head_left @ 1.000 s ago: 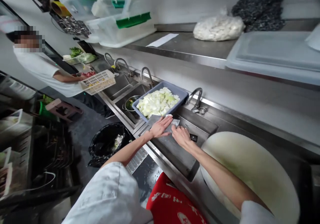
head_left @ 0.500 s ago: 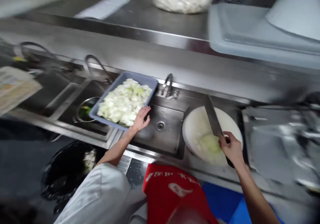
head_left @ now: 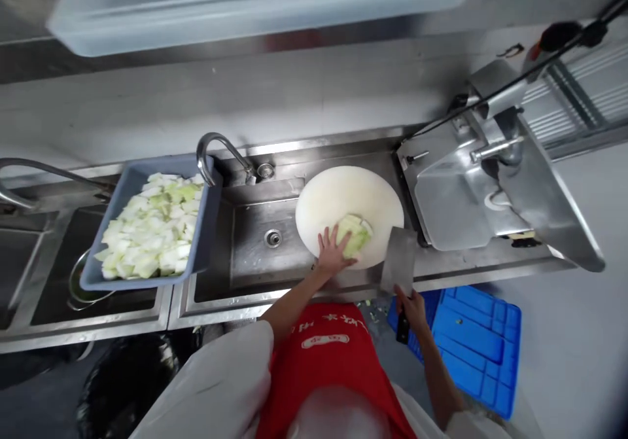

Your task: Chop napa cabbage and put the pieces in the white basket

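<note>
Fingers spread, my left hand (head_left: 332, 253) rests against the left side of a small heap of cut pale-green vegetable (head_left: 354, 236), which looks like cabbage. The heap sits on a round white cutting board (head_left: 338, 193). My right hand (head_left: 412, 309) is closed round the black handle of a cleaver (head_left: 399, 261). The cleaver's broad blade points away from me, just off the board's right front edge, apart from the vegetable. To the left, a grey-blue tub (head_left: 205, 223) holds many cut pieces of the same pale vegetable (head_left: 152, 226).
A steel sink (head_left: 255, 256) with a curved faucet (head_left: 223, 139) lies between tub and board. On the right stands a metal slicing machine (head_left: 490, 164). A shelf with a translucent lid (head_left: 265, 14) hangs above. Below are a blue crate (head_left: 471, 341) and a black-bagged bin (head_left: 122, 380).
My left hand has gone from beside the tub to the vegetable on the board. My right hand has drawn the cleaver off the board towards its right front side. The view has swung right.
</note>
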`<state>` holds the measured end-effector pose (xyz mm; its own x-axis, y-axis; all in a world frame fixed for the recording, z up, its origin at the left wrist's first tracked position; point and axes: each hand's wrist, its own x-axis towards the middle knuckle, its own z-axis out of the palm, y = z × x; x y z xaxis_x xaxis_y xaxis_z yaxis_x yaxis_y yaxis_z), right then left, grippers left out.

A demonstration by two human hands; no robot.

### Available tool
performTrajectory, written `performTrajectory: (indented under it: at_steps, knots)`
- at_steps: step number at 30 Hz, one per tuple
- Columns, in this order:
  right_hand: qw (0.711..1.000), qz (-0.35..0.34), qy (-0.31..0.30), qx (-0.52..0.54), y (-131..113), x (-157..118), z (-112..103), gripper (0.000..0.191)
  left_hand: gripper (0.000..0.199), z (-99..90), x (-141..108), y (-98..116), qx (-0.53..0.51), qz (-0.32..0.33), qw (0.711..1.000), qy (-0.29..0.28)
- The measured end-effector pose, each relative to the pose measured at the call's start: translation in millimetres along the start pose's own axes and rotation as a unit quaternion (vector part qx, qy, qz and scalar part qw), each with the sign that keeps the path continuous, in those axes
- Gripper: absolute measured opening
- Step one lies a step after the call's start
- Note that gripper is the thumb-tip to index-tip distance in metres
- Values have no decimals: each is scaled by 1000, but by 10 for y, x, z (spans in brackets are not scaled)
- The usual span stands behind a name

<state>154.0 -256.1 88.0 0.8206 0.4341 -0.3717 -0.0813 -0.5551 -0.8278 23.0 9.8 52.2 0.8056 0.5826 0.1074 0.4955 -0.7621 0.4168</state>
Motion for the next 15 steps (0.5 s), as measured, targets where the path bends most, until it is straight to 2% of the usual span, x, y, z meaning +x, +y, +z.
performTrajectory:
  at_steps: [2,4,9,12,15]
  knots:
    - [997,25,-51,55,76,43,134,66,99,10,57,47,3,-18,999,29]
    - [995,36,-68,66,44,111,288,63,97,-42,124,104,14,-26,999,29]
    - [994,24,-98,36,-300,234,741,45,96,-152,316,359,51,-49,997,10]
    - [989,24,-134,59,-479,232,996,36,84,-104,415,447,50,-37,997,45]
    - [983,30,-152,100,-542,210,1136,33,75,-46,476,460,53,-20,994,93]
